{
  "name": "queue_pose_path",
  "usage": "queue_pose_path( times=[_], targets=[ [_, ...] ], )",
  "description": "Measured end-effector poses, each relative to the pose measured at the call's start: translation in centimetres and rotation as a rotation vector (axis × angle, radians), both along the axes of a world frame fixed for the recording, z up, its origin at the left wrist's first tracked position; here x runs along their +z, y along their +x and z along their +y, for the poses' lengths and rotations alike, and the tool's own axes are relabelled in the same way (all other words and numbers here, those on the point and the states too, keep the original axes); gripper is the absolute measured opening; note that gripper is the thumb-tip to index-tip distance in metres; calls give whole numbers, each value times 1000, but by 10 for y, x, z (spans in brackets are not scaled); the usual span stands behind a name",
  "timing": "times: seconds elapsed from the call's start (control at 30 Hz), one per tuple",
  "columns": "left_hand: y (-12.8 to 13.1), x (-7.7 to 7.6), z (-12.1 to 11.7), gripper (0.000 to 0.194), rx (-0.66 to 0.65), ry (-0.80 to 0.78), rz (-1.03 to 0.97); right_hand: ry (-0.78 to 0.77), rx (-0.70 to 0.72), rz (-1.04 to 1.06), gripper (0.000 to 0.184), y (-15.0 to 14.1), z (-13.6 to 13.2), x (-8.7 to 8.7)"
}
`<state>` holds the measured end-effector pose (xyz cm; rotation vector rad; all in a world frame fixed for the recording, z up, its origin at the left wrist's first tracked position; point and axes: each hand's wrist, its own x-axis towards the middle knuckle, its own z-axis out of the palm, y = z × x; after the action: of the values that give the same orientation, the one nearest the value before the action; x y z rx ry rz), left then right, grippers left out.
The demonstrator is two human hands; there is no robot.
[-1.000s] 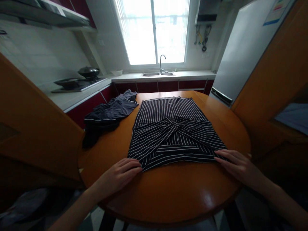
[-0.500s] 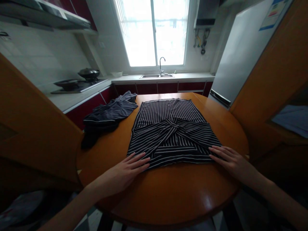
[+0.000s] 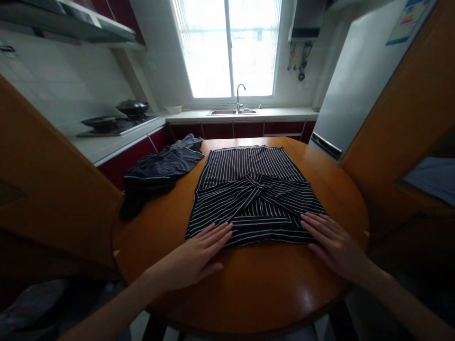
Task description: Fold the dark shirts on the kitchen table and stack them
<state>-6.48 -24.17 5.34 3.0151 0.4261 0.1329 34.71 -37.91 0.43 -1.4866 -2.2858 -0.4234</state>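
Observation:
A black garment with white stripes (image 3: 254,194) lies spread on the round wooden table (image 3: 263,284). Two striped sleeves or flaps cross over its middle, and the stripes run lengthwise on the far part. My left hand (image 3: 202,255) rests flat on the near left edge of the cloth, fingers stretched out, thumb apart over the wood. On the near right corner lies my right hand (image 3: 332,241), its fingers extended over the fabric and its thumb beside the edge. Neither hand grips the cloth.
A heap of dark clothes (image 3: 161,168) lies at the table's left edge. Beyond the table stand a counter with a sink (image 3: 232,112), and a stove (image 3: 121,125) with pans at left. A fridge (image 3: 355,85) is at right. Wooden panels (image 3: 46,156) flank the table.
Both hands have slid inward along the near edge of the garment, the left to the right and the right slightly to the left. Both thumbs now show apart from the fingers.

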Motion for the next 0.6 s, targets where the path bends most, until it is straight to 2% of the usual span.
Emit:
queue_pose_path(
  times=[0.13, 0.23, 0.37, 0.6],
  targets=[
    [56, -10, -11, 71, 16, 15, -59, -124, 12, 56, 71, -68, 21, 4],
    [81, -25, -15, 79, -30, -25, -42, -237, 46, 67, 81, -102, 28, -4],
    [80, -37, -17, 85, -61, -103, -21, -347, 46, 91, 90, -109, 20, -15],
    [75, -38, -16, 81, -37, -135, -29, -379, 65, 127, 85, -96, 11, -18]
  ],
)
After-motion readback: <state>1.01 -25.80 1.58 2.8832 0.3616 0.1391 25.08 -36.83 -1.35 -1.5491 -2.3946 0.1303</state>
